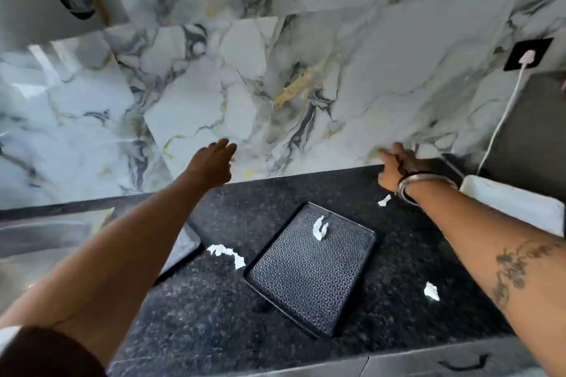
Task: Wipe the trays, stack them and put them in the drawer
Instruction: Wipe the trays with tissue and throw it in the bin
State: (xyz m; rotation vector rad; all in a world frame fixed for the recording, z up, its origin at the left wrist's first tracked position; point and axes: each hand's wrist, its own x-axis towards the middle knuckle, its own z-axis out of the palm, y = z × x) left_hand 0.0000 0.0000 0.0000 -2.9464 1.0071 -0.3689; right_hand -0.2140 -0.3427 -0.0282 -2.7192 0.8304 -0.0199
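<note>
A dark patterned tray (309,269) lies on the black granite counter (214,315), a scrap of white tissue (320,228) on its far end. A second dark tray (182,246) lies to the left, mostly hidden under my left forearm. My left hand (211,164) stretches out above the counter's back edge toward the marble wall, fingers extended and together, holding nothing. My right hand (395,167) reaches toward the wall at the back right, fingers loosely spread, nothing in it; bangles ring the wrist.
Torn white tissue pieces lie between the trays (228,254), near my right wrist (384,200) and at the front right (431,291). A white box (514,202) sits at the back right under a cable from a black wall socket (526,53). A drawer handle (464,364) shows below the counter edge.
</note>
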